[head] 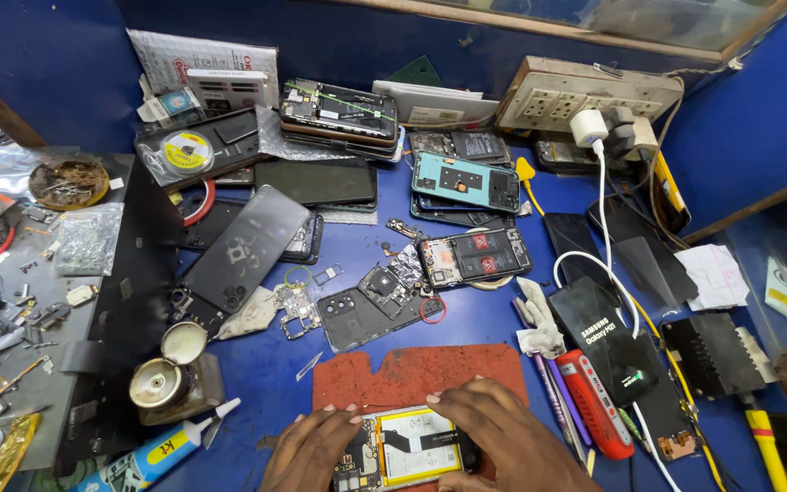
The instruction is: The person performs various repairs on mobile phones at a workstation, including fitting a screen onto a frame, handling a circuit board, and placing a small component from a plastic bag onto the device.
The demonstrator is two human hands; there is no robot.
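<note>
Nearest to you, at the bottom edge of the view, lies an opened smartphone with its back cover off and a white, yellow-bordered battery showing, and both of your hands are on it. Your left hand rests palm down on the phone's left side, over the exposed circuit board, fingers spread flat with the tips at its upper left corner; it presses rather than grasps. Your right hand arches over the right end, fingertips planted along the top edge, and whether it pinches the frame or a tool beneath the palm you cannot tell. The phone sits on a worn red rubber work mat, which lies on a blue bench top walled in by blue panels. Just beyond the mat lie a dark grey phone back panel with camera cut-outs and an opened black phone with red-labelled parts; further back is a teal-framed opened phone and a stack of dismantled handsets. To your left stand a small round metal tin with its hinged lid up and a blue and white glue tube with a white nozzle. To your right a red-handled tool lies beside a black phone plugged into a white charging cable, whose white plug sits in a beige wall socket strip.
</note>
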